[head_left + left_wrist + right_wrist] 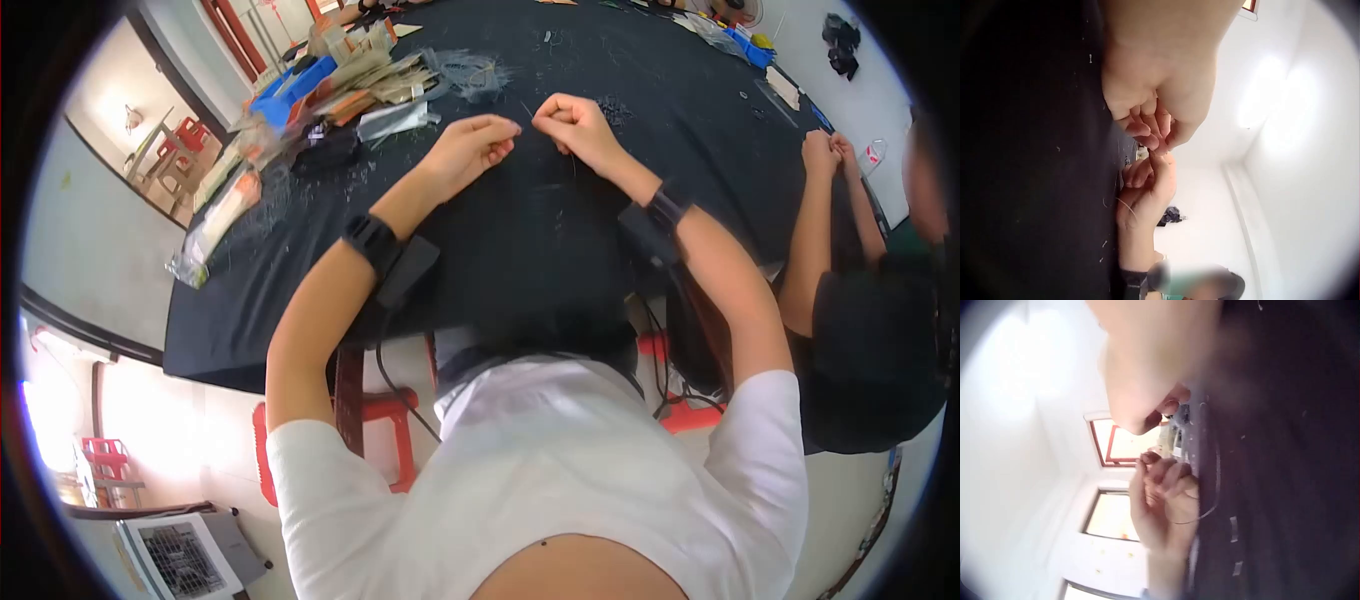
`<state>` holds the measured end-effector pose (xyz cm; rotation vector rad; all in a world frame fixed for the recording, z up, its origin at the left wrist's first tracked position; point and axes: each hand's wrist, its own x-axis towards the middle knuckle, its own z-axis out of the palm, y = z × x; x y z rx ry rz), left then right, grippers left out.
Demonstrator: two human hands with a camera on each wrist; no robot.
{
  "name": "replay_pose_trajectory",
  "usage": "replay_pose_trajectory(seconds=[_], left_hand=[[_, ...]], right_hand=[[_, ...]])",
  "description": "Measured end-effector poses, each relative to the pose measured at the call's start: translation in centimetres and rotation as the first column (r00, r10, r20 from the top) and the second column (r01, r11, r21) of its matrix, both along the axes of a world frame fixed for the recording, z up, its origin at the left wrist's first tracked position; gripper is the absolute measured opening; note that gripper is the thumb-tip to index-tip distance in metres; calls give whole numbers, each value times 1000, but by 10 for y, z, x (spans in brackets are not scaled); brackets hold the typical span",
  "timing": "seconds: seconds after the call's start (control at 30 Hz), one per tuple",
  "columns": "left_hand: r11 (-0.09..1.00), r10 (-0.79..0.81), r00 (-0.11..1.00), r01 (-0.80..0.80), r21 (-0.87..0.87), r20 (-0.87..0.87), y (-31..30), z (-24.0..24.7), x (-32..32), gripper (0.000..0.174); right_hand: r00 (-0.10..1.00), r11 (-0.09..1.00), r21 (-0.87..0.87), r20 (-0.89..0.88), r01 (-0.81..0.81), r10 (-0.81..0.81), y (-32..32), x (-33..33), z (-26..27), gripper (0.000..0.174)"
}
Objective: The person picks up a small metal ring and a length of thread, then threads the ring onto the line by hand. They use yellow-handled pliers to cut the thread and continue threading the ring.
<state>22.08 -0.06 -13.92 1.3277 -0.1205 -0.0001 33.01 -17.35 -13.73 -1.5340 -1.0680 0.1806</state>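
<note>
Both hands are raised close together over a black-covered table [560,235]. The left hand [470,155] has thumb and forefinger pinched on a tiny dark piece at their tips, mostly hidden by the fingers. Facing it across a small gap in the head view, the right hand [585,138] pinches a thin, clear strand, its other fingers curled in. This strand [1218,481] hangs in a loose curve below the hands in the right wrist view. Against the right wrist in the left wrist view, a length of the strand [1127,207] shows as a fine pale line.
A loose heap of small dark bits [612,110] lies just beyond the right hand. Packets and cards [375,85], a blue tray [292,90] and clear plastic wrap [470,75] crowd the table's left side. Another person's hands [822,150] are at the right edge.
</note>
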Motion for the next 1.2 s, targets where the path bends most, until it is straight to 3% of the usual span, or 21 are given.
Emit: replay_pose_trajectory(seconds=[0.2,0.4,0.5,0.73,0.93,1.2], left_hand=[[996,22,999,-20,81,-28,-6,6,-2,13],[997,81,997,-81,-19,10,-5,4,-6,13],[991,134,991,-134,-30,-16,-8,4,-8,13],[991,133,991,-133,11,31,-8,2,-7,13],[928,324,925,-352,124,199,-7,5,-13,13],[933,275,952,-298,202,134,-23,13,-25,13]], right_hand=[[999,1000,9,-34,-13,14,5,-5,15,11],[987,999,-20,-153,-47,43,8,-20,22,12],[986,992,-122,-166,-34,14,2,-18,28,12],[1000,997,-79,-7,-21,21,6,-9,27,13],[1000,994,-105,-4,-18,18,4,-5,7,12],[991,988,-117,-97,-105,94,9,-11,18,11]])
